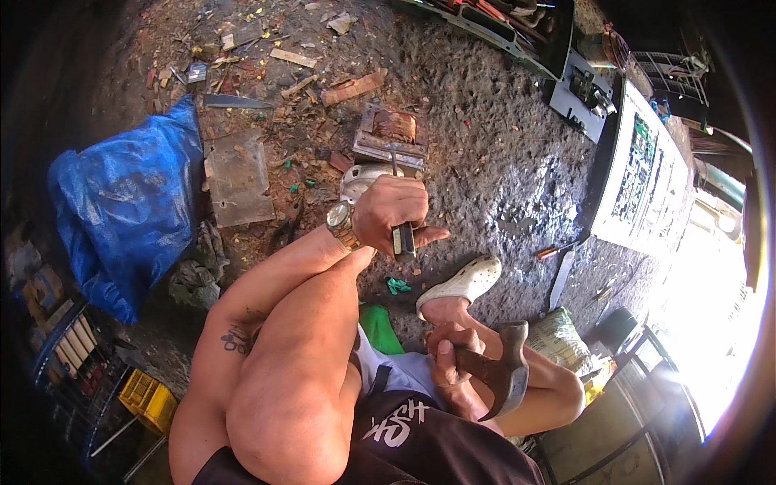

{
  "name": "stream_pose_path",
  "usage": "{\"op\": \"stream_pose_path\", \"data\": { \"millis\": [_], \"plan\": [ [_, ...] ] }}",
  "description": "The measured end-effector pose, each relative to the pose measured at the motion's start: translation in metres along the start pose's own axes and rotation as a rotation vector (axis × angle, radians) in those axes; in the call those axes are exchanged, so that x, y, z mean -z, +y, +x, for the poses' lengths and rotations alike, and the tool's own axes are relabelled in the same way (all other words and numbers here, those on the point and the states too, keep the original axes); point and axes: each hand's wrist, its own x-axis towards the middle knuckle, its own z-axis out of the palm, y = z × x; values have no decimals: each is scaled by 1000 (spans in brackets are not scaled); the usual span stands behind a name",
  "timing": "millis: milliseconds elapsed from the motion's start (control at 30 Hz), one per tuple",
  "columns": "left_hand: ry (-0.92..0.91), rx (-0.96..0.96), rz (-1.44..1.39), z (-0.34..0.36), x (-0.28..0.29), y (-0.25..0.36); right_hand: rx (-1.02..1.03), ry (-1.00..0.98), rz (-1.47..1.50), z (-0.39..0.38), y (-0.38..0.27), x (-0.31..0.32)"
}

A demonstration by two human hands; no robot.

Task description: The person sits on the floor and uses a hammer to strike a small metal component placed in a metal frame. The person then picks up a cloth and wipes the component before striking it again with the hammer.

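Note:
My left hand, a watch on its wrist, is closed on a metal chisel. The chisel's thin end points up toward a metal block with copper-coloured windings, which lies on the ground just beyond my hand; whether they touch I cannot tell. My right hand grips a hammer low by my right leg, the steel head raised toward me. A white clog is on my right foot; another shows partly behind my left hand.
A crumpled blue tarp and grey sheet lie left among scraps and a blade. Right are a white board with circuit boards, a screwdriver, a sack. An open toolbox sits at top. A yellow crate is lower left.

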Motion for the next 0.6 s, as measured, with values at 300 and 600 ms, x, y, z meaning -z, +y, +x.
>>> {"op": "stream_pose_path", "data": {
  "millis": [300,600],
  "plan": [
    [4,-59,85,7,-4,-11,-17,-47,-45,17,-23,-9],
    [97,110,115,11,-5,-17,134,-49,-240,19,-40,-11]
  ]
}}
